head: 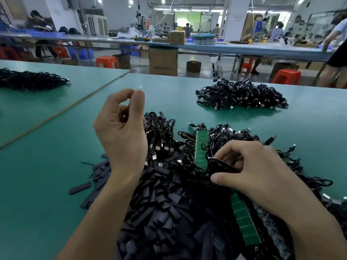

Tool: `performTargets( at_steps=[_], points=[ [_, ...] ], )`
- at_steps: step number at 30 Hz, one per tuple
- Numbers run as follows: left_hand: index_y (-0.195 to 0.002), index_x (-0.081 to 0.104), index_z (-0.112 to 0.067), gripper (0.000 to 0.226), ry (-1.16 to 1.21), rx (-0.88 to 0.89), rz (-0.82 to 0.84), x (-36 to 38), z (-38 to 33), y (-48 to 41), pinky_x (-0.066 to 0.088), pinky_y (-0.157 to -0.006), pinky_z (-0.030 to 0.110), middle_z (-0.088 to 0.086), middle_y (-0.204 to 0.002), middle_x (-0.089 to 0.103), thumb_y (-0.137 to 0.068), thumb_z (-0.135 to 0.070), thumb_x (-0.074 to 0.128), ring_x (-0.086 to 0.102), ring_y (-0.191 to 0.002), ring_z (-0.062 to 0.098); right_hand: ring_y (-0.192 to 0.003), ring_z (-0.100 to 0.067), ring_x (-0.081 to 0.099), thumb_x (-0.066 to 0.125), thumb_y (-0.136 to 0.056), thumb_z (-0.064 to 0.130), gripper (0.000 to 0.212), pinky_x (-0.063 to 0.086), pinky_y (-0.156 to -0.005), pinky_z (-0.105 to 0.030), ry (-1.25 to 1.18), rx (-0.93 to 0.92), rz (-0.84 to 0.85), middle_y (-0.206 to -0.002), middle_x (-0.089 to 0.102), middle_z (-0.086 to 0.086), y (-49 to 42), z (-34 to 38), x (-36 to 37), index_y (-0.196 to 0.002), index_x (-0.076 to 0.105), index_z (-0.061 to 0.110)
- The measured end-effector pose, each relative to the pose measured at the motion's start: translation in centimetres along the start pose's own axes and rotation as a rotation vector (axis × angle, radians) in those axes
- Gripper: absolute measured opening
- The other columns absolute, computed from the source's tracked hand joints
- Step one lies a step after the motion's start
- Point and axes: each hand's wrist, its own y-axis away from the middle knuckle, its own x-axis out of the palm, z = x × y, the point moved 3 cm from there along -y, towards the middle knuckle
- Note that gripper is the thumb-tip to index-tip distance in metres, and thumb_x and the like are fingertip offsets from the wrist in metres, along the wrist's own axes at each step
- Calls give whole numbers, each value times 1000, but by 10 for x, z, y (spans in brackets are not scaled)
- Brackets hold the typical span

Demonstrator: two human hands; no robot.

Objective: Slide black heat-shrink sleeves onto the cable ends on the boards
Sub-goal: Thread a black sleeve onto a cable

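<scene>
sleeve heap (165,212), left hand (120,128) in pinch on 1 sleeve (124,116), right hand (249,171) tight on board (225,165) amid cables (221,136)

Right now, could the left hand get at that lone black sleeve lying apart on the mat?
Probably yes: only bare green mat lies between the left hand and the lone sleeve. But its fingers pinch a small dark piece.

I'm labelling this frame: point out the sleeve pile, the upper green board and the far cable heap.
sleeve pile (165,207), head view, middle of the heap
upper green board (201,147), head view, bare green face
far cable heap (242,95), head view, centre of the tangle
</scene>
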Motion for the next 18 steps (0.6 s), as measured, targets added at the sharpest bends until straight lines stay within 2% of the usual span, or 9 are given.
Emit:
performTargets(
  at_steps=[1, 3, 6, 8, 10, 13, 15, 16, 18],
  points=[
    [-84, 65, -32, 16, -42, 18, 27, 0, -1, 0, 32, -47, 31, -15, -55, 47, -97, -22, 64, 39, -51, 10, -88, 5, 54, 83, -66, 52, 37, 47, -79, -27, 52, -19, 20, -91, 59, 24, 2, 6, 1, -97, 64, 45],
    [-90, 66, -29, 11, -124, 37, 78, 0, -1, 0, 30, -46, 24, -19, -56, 49, -99, -25, 61, 39, -51, 3, -99, -1, 50, 75, -68, 56, 46, 41, -87, -23, 116, -128, -67, -99, 53, 25, 5, 24, 4, -110, 60, 46],
    [-105, 68, -29, 17, -296, 23, 117, 0, 0, -1, 45, -65, 19, -27, -81, 64, -102, -28, 51, 55, -69, -2, -94, -4, 53, 69, -82, 46, 25, 42, -85, -19, 55, -346, -164, -96, 56, 19, 10, 62, 23, -106, 65, 38],
    [-123, 66, -23, 31, -409, -31, 155, 1, 0, -1, 50, -86, 30, -13, -104, 69, -101, -26, 44, 63, -93, 10, -85, -14, 61, 64, -91, 32, 7, 52, -75, -30, 59, -415, -83, -90, 59, 11, 9, 76, 47, -98, 65, 29],
    [-137, 59, -21, 37, -459, -88, 209, 2, 1, 2, 49, -96, 36, -8, -113, 63, -103, -20, 43, 60, -104, 16, -87, -28, 63, 55, -98, 28, 7, 50, -69, -37, 87, -346, 63, -89, 53, 3, 1, 77, 76, -99, 62, 24],
    [-142, 55, -22, 39, -455, -118, 286, 6, 5, 5, 53, -89, 42, -4, -111, 66, -104, -14, 47, 64, -96, 23, -98, -36, 60, 49, -102, 36, 21, 38, -70, -35, 153, -157, 230, -91, 41, -4, -13, 70, 115, -102, 59, 17],
    [-140, 54, -26, 38, -442, -124, 319, 8, 8, 6, 53, -69, 29, -9, -98, 71, -104, -16, 52, 64, -73, 6, -89, -37, 56, 51, -101, 39, 31, 36, -69, -34, 149, -86, 268, -91, 42, -6, -17, 66, 132, -84, 50, 13],
    [-134, 56, -30, 34, -438, -125, 330, 8, 9, 7, 51, -63, 23, -14, -91, 70, -103, -19, 54, 62, -67, 1, -84, -36, 52, 52, -99, 40, 36, 35, -67, -34, 136, -64, 284, -90, 43, -6, -19, 64, 138, -76, 43, 14],
    [-112, 56, -40, 19, -434, -124, 328, 7, 10, 7, 55, -67, 28, -19, -84, 71, -101, -24, 58, 65, -72, -3, -85, -35, 52, 56, -96, 38, 34, 34, -67, -33, 99, -27, 317, -94, 49, -7, -21, 60, 144, -76, 44, 14]
  ],
)
